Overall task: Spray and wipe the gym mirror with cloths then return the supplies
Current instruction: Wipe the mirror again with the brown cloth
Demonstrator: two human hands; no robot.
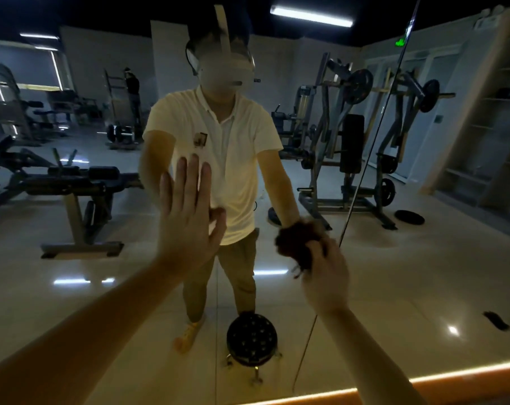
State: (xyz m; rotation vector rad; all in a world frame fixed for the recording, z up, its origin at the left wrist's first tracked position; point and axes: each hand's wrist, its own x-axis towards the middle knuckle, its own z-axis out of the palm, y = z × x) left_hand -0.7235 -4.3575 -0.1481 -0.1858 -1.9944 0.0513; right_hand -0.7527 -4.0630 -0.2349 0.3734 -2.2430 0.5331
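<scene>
Left hand (186,217) lay flat, fingers straight, on the mirror (423,287) while the right hand (327,276) clutched a dark cloth (297,244) (wiping step, I judged; a sweep across due next).

You are standing in a gym: the wall mirror (394,273) is reflecting a plate-loaded machine (347,135), a padded bench (72,182) and a weight plate (409,217).

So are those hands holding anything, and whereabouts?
The right hand grips a dark cloth, wadded up in its fingers, at the mirror. The left hand holds nothing: its fingers are straight, palm toward the mirror.
</scene>
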